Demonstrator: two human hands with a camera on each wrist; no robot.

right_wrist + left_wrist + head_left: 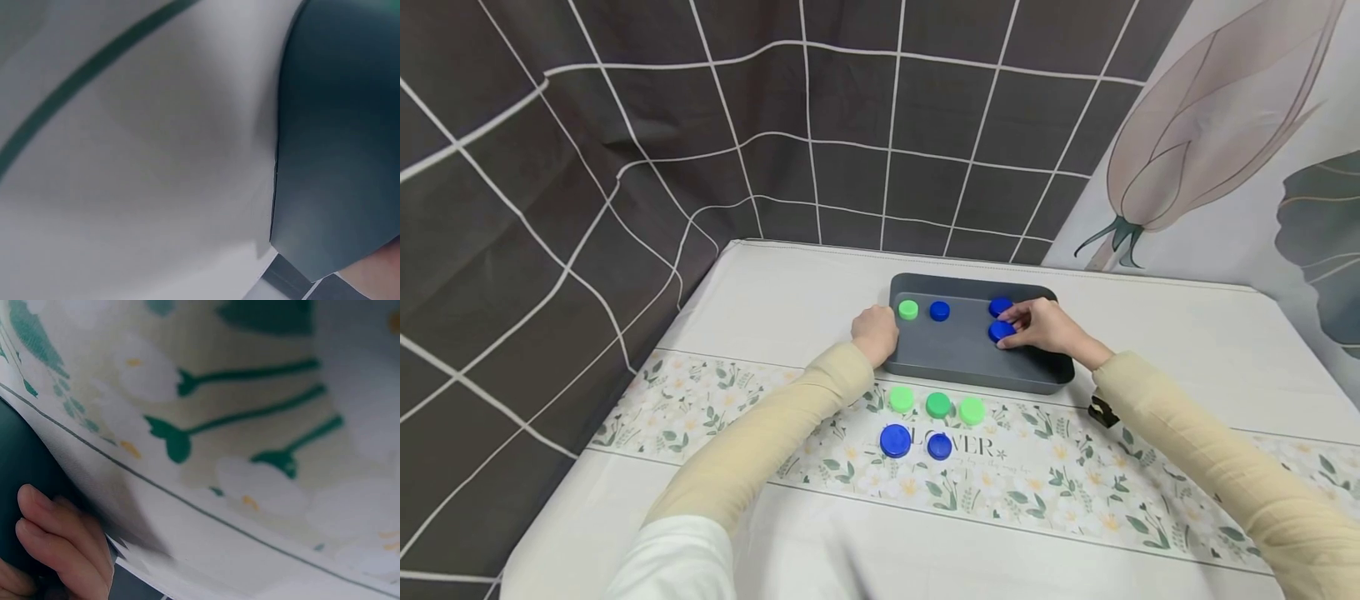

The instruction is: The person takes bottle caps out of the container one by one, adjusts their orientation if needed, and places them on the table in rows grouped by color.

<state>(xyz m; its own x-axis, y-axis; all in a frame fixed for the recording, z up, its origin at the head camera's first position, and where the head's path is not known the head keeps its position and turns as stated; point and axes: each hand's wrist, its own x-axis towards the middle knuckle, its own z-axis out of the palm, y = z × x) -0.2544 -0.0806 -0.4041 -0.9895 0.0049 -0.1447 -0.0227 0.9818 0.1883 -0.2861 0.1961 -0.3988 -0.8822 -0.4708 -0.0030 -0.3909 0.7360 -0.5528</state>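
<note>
A dark grey tray (pixel 925 354) lies on the table. My right hand (pixel 1045 326) reaches over its right side and pinches a blue bottle cap (pixel 999 332) between thumb and fingers, low over the tray floor. Just behind that cap is another blue cap (pixel 1000 306). Farther left inside the tray are a light green cap (pixel 907 310) and a blue cap (pixel 939 311). At the left end, my left hand (pixel 876 333) grips the tray's rim; the left wrist view has its fingers (pixel 62 537) bent against the tray wall. The right wrist view catches only a sliver of the right hand beyond the tray wall (pixel 337 144).
In front of the tray, a row holds a light green cap (pixel 901 399), a darker green cap (pixel 937 406) and another light green cap (pixel 972 410). Two blue caps, one larger (pixel 895 441) and one smaller (pixel 939 447), lie nearer. A small black object (pixel 1102 412) sits beside the right sleeve.
</note>
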